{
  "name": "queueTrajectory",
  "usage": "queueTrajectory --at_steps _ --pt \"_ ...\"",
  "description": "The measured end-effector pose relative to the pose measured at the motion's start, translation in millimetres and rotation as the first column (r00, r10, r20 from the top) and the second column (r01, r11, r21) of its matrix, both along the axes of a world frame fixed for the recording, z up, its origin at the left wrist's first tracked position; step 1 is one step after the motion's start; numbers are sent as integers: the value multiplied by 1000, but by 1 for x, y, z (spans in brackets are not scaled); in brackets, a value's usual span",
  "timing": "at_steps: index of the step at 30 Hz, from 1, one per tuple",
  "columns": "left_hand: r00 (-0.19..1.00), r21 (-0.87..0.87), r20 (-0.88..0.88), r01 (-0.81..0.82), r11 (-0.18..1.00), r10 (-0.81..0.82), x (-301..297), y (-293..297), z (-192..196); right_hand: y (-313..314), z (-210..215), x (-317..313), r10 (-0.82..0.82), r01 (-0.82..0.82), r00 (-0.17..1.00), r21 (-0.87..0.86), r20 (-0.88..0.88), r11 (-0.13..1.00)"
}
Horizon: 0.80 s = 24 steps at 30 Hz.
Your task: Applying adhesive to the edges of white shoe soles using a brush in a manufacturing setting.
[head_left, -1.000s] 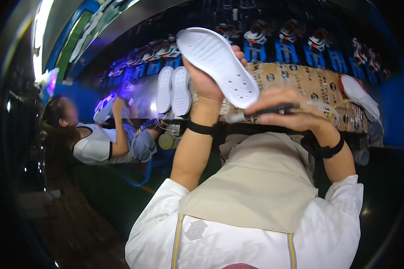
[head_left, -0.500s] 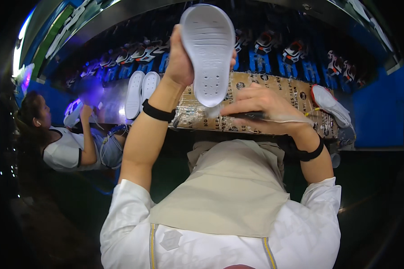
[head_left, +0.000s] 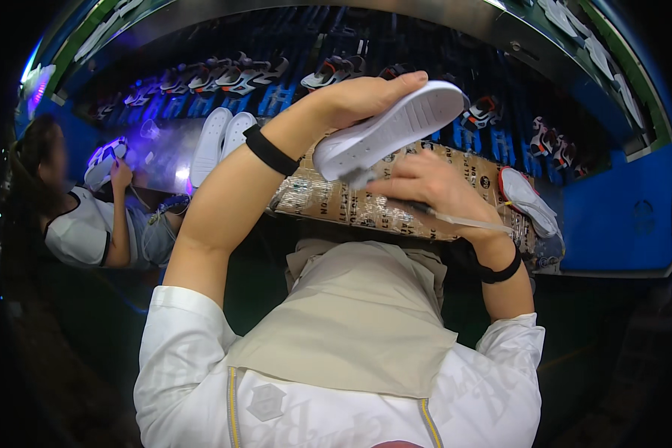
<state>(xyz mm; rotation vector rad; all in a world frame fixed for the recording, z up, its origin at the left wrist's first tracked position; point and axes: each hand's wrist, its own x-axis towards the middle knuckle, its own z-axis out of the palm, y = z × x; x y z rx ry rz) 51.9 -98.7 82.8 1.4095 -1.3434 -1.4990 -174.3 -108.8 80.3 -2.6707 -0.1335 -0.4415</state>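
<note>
Cardbd-topped bench (head_left: 334, 200) | LH (head_left: 367, 97): wht sole (head_left: 397, 124), tilted | RH (head_left: 434, 179): dk-handled tool (head_left: 361, 179)

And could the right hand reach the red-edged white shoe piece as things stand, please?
Probably yes: the red-edged white shoe piece lies to the right with nothing apparently blocking the way, though the right hand is holding a dark-handled tool.

The hands (head_left: 362, 98) hold a white shoe sole (head_left: 399, 128) and a brush-like tool (head_left: 361, 178).
</note>
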Motion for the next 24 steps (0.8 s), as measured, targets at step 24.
queueTrajectory --at_steps 24 --pt "381 91 -858 -549 831 345 64 84 -97 -13 -27 -20 -379 253 924 656 54 711"
